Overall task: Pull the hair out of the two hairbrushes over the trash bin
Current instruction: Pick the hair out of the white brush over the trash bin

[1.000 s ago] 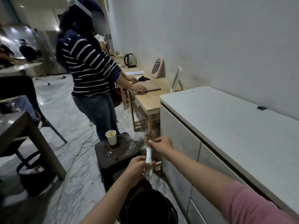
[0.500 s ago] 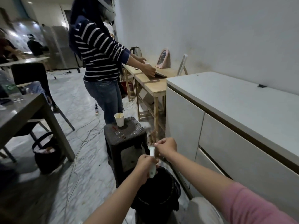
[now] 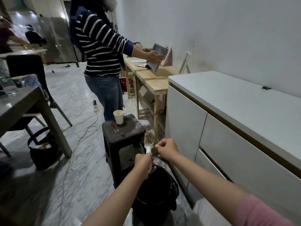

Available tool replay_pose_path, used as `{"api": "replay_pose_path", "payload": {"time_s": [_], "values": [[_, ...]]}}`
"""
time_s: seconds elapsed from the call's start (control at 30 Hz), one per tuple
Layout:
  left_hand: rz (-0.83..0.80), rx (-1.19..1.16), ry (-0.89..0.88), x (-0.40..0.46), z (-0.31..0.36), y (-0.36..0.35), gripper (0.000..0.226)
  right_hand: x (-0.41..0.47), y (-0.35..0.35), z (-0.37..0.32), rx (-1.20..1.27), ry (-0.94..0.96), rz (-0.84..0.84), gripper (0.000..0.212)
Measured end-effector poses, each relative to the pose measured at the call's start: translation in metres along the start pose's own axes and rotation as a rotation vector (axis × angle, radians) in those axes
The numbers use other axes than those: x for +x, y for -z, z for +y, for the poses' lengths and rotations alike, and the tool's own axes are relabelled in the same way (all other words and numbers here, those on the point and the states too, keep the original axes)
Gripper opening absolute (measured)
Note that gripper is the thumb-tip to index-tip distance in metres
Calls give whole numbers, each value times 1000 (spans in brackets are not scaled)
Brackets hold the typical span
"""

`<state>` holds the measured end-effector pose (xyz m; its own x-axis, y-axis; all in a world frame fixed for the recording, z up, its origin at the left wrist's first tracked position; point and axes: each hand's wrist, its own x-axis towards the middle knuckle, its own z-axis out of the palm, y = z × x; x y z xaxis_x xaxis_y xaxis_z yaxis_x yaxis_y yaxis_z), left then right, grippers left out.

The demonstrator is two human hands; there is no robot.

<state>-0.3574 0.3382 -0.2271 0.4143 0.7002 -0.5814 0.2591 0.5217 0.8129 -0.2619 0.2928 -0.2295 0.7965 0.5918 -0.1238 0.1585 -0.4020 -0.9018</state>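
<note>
1. The hairbrush (image 3: pixel 149 141) stands upright above the black trash bin (image 3: pixel 156 190), white handle down, bristle head up, just in front of the dark stool (image 3: pixel 123 132).
2. I see my left hand (image 3: pixel 144 162) wrapped around the handle, fingers curled fully about it; that grip is tight on the lower part of the handle, right over the bin's rim.
3. My right hand (image 3: pixel 167 148) sits just beside the brush at the base of its head, with thumb and forefinger pressed together in a pinch. The frame is blurred there, so I cannot tell whether any hair is between the fingertips; the other fingers are curled in.
4. The bin is directly below both hands, standing on the floor between the stool and the white cabinet (image 3: pixel 184 121).
5. A paper cup (image 3: pixel 118 117) stands upright on the stool's top, beside a small reddish item I cannot make out.
6. Beyond the stool, a person in a striped sweater (image 3: pixel 99 46) holds a flat grey item over a wooden tabletop (image 3: pixel 154 79) along the wall.
7. A black bag (image 3: pixel 41 149) rests on the floor by the leg of a grey table at left.
</note>
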Motion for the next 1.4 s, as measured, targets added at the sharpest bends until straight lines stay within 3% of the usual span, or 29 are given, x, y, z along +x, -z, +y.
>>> {"api": "replay_pose_path", "payload": {"time_s": [0.27, 0.37, 0.53, 0.6, 0.83, 0.93, 1.0, 1.27, 1.4], "values": [[26, -100, 33, 30, 10, 12, 17, -13, 13, 6, 347, 93, -102, 24], [63, -154, 62, 45, 14, 23, 19, -18, 29, -1, 604, 92, -142, 20], [156, -137, 96, 60, 5, 49, 22, -10, 72, -15, 1035, 0, -70, 18], [161, -102, 100, 61, 1, 55, 16, -3, 83, -13, 932, -6, -29, 15], [117, 3, 26, 61, -3, 50, 38, 33, 62, 18, 24, -64, 56, 20], [73, 68, -3, 58, -1, 46, 37, 45, 43, 25, -251, -66, 24, 22], [38, 91, -2, 56, 1, 44, 37, 49, 32, 27, -384, -54, -32, 10], [1, 128, -64, 47, 4, 44, 36, 54, 5, 15, -488, -24, -243, 44], [-6, 142, -78, 48, 4, 47, 35, 51, 5, 4, -331, -37, -170, 22]]}}
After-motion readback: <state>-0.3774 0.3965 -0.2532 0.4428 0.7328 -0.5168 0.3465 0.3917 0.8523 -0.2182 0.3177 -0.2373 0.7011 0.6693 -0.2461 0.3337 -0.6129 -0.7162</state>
